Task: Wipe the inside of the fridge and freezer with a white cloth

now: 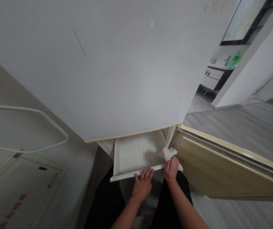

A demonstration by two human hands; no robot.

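Note:
A white drawer (136,149) with a ribbed bottom is pulled part-way out of the fridge's lower compartment. My left hand (143,184) lies against its front edge with the fingers spread. At the drawer's front right corner, my right hand (171,168) is closed around a white cloth (169,153). The cloth bunches up above the fist, and a bit of it hangs out on the right side. Nothing lies on the visible part of the drawer's bottom; its back is hidden under the upper door.
The big white upper fridge door (131,70) is shut above the drawer. A yellowed lower door (222,165) stands swung out to the right. On the left are a white cable (43,114) and a wall panel (22,187). Beyond sits a green bottle (235,58) by a sink.

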